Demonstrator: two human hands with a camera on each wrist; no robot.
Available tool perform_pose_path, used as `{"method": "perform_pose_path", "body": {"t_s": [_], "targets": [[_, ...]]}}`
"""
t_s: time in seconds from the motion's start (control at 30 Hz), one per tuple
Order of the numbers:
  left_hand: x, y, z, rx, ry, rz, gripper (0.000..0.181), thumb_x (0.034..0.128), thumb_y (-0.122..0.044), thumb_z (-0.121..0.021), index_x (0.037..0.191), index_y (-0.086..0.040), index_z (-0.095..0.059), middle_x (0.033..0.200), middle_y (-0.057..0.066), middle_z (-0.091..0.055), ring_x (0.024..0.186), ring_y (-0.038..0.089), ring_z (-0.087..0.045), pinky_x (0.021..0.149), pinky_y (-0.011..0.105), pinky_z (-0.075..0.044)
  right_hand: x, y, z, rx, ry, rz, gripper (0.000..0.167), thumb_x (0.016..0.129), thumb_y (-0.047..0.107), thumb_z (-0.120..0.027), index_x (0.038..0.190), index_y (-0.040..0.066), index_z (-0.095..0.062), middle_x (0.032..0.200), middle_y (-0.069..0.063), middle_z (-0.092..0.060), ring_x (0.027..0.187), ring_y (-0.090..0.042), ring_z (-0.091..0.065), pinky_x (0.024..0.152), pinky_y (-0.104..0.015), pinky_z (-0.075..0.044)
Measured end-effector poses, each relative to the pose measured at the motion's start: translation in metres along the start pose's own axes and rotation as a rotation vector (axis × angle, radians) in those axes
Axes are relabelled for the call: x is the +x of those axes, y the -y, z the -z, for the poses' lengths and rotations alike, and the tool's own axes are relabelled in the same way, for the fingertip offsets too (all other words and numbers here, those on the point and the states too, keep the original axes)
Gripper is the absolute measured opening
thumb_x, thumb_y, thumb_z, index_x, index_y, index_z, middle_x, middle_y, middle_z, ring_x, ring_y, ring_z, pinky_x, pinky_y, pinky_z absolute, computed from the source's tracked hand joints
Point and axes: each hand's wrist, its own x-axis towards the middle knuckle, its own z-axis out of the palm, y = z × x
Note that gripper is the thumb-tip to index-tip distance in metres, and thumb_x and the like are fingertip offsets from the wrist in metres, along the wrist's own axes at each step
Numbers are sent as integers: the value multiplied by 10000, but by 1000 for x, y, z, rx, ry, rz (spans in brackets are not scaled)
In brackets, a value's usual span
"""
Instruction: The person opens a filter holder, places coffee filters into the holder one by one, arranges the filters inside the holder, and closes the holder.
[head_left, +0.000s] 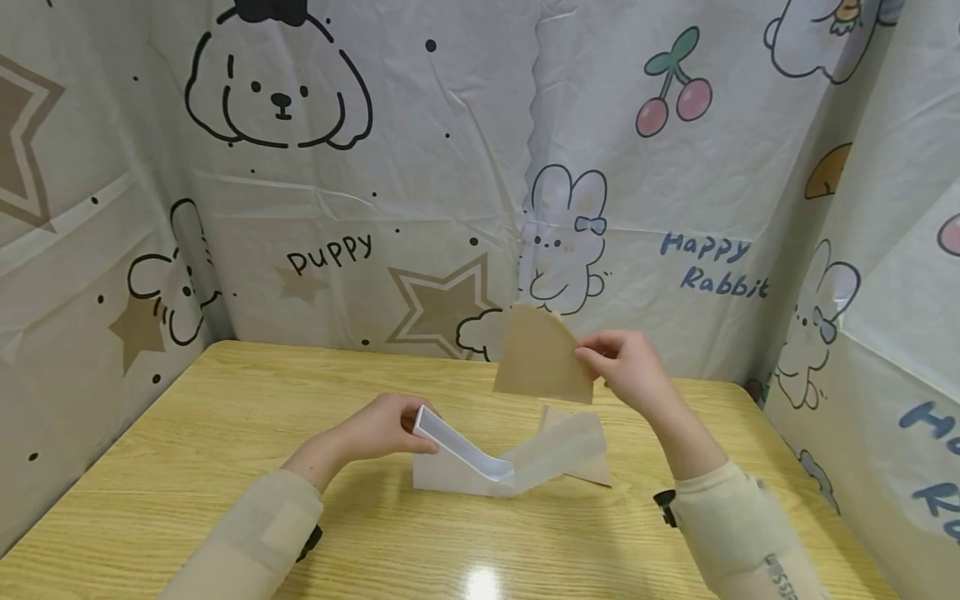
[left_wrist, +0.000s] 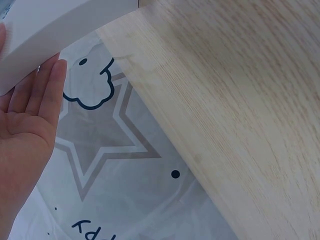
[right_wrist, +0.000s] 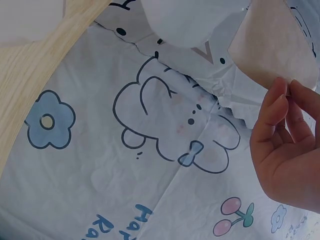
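Our left hand [head_left: 386, 427] grips the near end of the white holder [head_left: 456, 469] over the worktop [head_left: 360, 542]; the holder's long axis runs rightward from that hand; our right hand [head_left: 630, 368], thumb and fingertips together, pinches the tan sheet [head_left: 540, 360] by its edge, held up left of that hand; the sheet looks thin, curved along one side; the holder is V-shaped, with an open channel.

Two hands [head_left: 386, 425] [head_left: 633, 371], two brown sheets [head_left: 543, 354] [head_left: 597, 474], one holder [head_left: 450, 473] show.

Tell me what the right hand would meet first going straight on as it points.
Beyond the brown paper the right hand pinches, probably the printed curtain, though depth is unclear.
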Motion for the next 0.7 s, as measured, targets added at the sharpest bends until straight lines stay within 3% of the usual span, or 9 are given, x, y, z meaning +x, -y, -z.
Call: {"method": "perform_pose_path", "body": {"t_s": [0.7], "targets": [[0,0,1,-9,8,9,262,798,-222,-746,994,-78,-649,894,23,-672,773,121,-608,700,273,-506,2,6,-34,8,60,-9,172,903,142,-609,998,18,-680,786,-100,-666,658,-130,-590,576,-250,-468]]}}
